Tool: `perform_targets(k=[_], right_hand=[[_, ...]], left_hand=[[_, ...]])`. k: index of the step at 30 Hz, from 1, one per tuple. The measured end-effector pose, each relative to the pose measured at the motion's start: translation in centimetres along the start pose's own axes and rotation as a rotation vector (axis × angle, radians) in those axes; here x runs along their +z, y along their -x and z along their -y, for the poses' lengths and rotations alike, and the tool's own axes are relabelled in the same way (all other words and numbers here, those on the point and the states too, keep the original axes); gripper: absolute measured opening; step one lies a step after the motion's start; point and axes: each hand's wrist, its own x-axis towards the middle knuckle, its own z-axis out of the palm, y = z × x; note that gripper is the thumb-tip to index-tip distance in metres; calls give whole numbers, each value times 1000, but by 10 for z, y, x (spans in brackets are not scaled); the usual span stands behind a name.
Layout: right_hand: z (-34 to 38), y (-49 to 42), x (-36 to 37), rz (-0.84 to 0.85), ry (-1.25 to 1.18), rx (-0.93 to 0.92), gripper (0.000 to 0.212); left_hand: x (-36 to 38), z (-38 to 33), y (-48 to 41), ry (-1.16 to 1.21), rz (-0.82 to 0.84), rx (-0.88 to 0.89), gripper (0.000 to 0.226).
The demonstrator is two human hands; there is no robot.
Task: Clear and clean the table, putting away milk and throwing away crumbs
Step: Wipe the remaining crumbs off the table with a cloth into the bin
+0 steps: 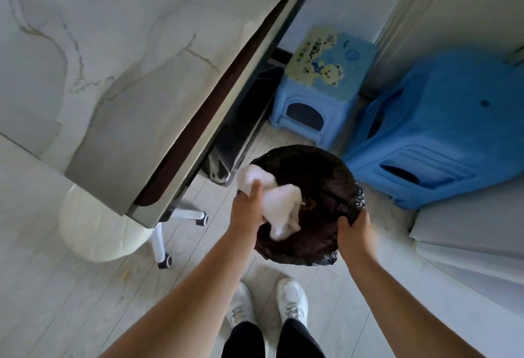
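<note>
Bench [113,46]: one, marble-patterned top, fills the frame from 9 to 12 o'clock; its dark edge runs on a diagonal toward 7 o'clock.

Blue stools: two; the large stool [439,131] at 3 o'clock lies tilted on the floor; the small stool [320,74] at 1 o'clock stands upright, with a bear print on its top.

Chair [93,230]: one, white round seat, at 8 o'clock, partly under the bench corner; two casters visible.

Bin [312,165]: one, round, lined with a black bag, on the floor just off centre toward 5 o'clock, near the large stool.

Cloth [283,202]: one, white, bunched; hangs over the bin mouth, one end reaching past the rim at the bin's 10 o'clock.

Left grip [246,207]: at the bin's 9 o'clock; fingers closed round the cloth, thumb across it.

Right grip [354,233]: at the bin's 4 o'clock; fingers curled over the rim, pinching bag and edge.

Shoes: two, white, at 6 o'clock; left shoe [241,306], right shoe [293,298]; both on the floor, just short of the bin.

Crumbs [307,203]: a few yellow-brown bits inside the bin, beside the cloth; too small to count.
</note>
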Motion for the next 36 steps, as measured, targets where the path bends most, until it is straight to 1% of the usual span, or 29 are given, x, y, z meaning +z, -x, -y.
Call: perform_targets(k=[2, 7, 9, 12, 15, 17, 20, 22, 23, 24, 25, 27, 28, 29, 30, 31, 33, 34, 36], right_hand=[[-26, -13, 14, -17, 3, 85, 24], [-77, -54, 58, -69, 15, 215, 21], [-97, -74, 80, -74, -9, 239, 21], [-125, -103, 114, -66, -104, 275, 19], [-164, -133, 143, -57, -226, 342, 17], [-186, -145, 153, -85, -293, 381, 14], [-210, -152, 160, -111, -296, 401, 22], [-215, -150, 158, -102, -227, 390, 34], [-215, -149, 155, -137, -159, 365, 42], [-213, -148, 151, -224, -80, 312, 50], [-205, -145, 145, -344, -33, 214, 54], [-178, -139, 135, -561, 29, -99, 47], [-165, -135, 134, -605, 104, -219, 41], [-153, -133, 135, -612, 188, -282, 37], [-148, -135, 138, -596, 252, -287, 35], [-145, -138, 141, -566, 272, -240, 33], [-150, -150, 146, -491, 231, -82, 29], [-154, -157, 148, -459, 211, -27, 27], [-161, -164, 150, -450, 200, -15, 25]], left_hand=[[10, 12, -12, 191, 100, -29, 47], [30, 50, -49, 391, 295, -112, 39], [35, 72, -72, 397, 380, -102, 41], [43, 99, -105, 402, 383, -112, 47], [55, 124, -136, 411, 338, -115, 44], [60, 140, -153, 435, 325, -112, 42], [66, 152, -167, 476, 339, -169, 40], [73, 155, -173, 531, 321, -233, 42], [78, 157, -177, 562, 301, -251, 42], [82, 158, -177, 574, 295, -248, 42], [85, 162, -180, 573, 307, -228, 42], [89, 163, -181, 558, 347, -180, 42], [90, 161, -179, 574, 368, -185, 41], [91, 160, -179, 585, 383, -187, 39], [91, 158, -180, 570, 401, -165, 38], [92, 157, -182, 539, 421, -132, 39], [93, 155, -184, 433, 439, -66, 43], [93, 156, -184, 395, 438, -63, 44], [93, 157, -187, 354, 425, -90, 44]])
